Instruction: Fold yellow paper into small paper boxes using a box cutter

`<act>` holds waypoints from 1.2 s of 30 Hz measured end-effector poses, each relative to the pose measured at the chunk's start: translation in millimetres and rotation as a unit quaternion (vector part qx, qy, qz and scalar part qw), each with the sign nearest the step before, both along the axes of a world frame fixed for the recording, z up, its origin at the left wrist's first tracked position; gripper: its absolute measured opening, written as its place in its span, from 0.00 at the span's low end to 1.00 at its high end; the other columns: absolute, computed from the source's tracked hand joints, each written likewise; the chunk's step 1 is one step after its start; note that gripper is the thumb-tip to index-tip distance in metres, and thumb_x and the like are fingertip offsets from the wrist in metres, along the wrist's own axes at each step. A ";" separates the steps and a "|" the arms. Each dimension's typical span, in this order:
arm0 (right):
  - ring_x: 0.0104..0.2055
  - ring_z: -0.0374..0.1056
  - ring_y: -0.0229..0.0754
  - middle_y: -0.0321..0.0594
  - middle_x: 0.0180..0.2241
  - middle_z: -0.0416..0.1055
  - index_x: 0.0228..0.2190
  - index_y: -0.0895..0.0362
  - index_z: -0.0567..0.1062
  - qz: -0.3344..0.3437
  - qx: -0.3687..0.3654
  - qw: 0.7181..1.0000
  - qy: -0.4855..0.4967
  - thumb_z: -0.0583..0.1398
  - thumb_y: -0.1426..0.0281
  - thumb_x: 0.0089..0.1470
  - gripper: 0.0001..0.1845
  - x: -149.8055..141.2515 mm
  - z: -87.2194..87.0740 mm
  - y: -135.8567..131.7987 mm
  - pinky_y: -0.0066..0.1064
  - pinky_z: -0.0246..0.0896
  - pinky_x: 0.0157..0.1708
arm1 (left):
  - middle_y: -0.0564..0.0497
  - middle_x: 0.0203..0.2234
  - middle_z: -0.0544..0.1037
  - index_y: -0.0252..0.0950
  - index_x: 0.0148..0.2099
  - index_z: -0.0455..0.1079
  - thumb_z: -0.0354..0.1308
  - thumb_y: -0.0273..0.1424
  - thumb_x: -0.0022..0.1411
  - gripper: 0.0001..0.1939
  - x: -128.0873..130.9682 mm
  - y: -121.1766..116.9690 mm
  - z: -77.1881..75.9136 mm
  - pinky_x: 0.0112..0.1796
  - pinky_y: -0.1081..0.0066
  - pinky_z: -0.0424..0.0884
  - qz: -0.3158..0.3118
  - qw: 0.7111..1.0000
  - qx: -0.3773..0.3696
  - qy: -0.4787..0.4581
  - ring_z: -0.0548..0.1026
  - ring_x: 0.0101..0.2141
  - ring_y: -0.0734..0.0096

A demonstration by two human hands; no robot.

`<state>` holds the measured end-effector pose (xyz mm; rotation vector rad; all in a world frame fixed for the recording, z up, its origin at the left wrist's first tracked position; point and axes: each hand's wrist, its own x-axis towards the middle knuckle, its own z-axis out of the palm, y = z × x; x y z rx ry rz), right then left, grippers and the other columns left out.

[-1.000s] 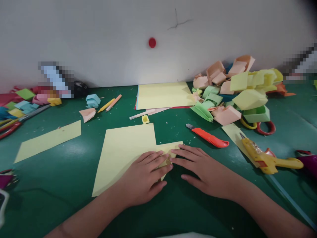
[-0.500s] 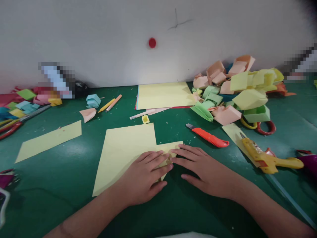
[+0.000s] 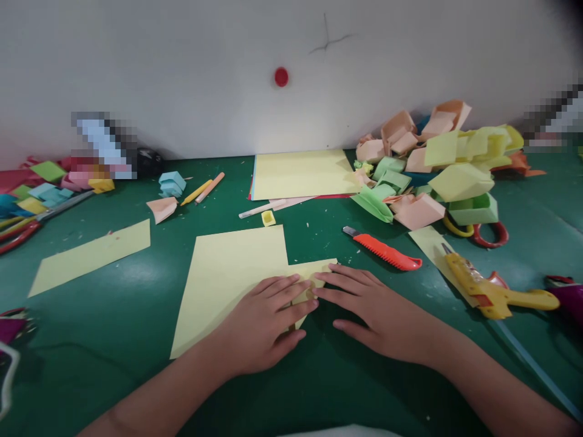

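Note:
Flat on the green table lies a large pale-yellow paper sheet (image 3: pixel 228 273), with a smaller pale-yellow paper piece (image 3: pixel 310 269) at its right side. My left hand (image 3: pixel 268 321) rests palm down across both, fingers spread and pointing right. From the other side my right hand (image 3: pixel 368 309) lies with its fingertips on the smaller piece, fingers apart. The fingertips of the two hands nearly meet there. Much of the smaller piece is hidden under them. An orange box cutter (image 3: pixel 387 252) with its blade tip out lies beyond my right hand.
A yellow glue gun (image 3: pixel 483 285) lies at right on a paper strip. Folded paper shapes (image 3: pixel 410 170) are heaped behind it. A paper stack (image 3: pixel 300 176) sits by the white wall. Pale strip (image 3: pixel 95 255), two pencils (image 3: pixel 204 188) and scissors (image 3: pixel 27 233) lie left.
Both hands stay almost still on the paper. The view has shifted very slightly; nothing was picked up or let go.

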<state>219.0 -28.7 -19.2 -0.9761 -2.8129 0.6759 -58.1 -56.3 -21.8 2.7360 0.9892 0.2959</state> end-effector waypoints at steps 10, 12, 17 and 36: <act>0.73 0.45 0.53 0.39 0.70 0.54 0.70 0.43 0.51 -0.005 0.005 1.000 0.015 0.53 0.59 0.68 0.33 -5.6 0.6 -0.9 0.57 0.50 0.66 | 0.43 0.64 0.68 0.39 0.64 0.65 0.53 0.33 0.70 0.22 0.1 0.9 2.5 0.60 0.49 0.67 0.014 1.000 -0.004 -0.003 0.65 0.64 0.52; 0.73 0.45 0.53 0.39 0.70 0.54 0.70 0.43 0.51 -0.004 0.007 1.000 0.015 0.54 0.59 0.68 0.33 -6.5 0.5 -0.2 0.57 0.51 0.65 | 0.43 0.64 0.69 0.38 0.64 0.65 0.52 0.33 0.70 0.22 0.5 0.9 2.7 0.59 0.48 0.68 0.016 1.000 -0.006 0.005 0.65 0.64 0.52; 0.73 0.45 0.54 0.39 0.70 0.54 0.70 0.43 0.52 -0.001 0.008 1.000 0.016 0.54 0.61 0.68 0.33 -7.6 0.9 1.1 0.58 0.51 0.65 | 0.42 0.62 0.70 0.38 0.64 0.66 0.52 0.34 0.70 0.22 1.5 1.5 3.4 0.59 0.48 0.68 0.019 1.000 -0.012 0.005 0.66 0.63 0.52; 0.73 0.42 0.53 0.37 0.71 0.51 0.69 0.40 0.52 -0.018 0.007 1.000 -0.003 0.55 0.62 0.66 0.34 -1.9 1.0 -2.7 0.58 0.52 0.66 | 0.43 0.65 0.66 0.37 0.69 0.60 0.52 0.36 0.71 0.26 -1.8 0.6 0.1 0.59 0.50 0.66 -0.018 1.000 0.011 0.021 0.66 0.64 0.53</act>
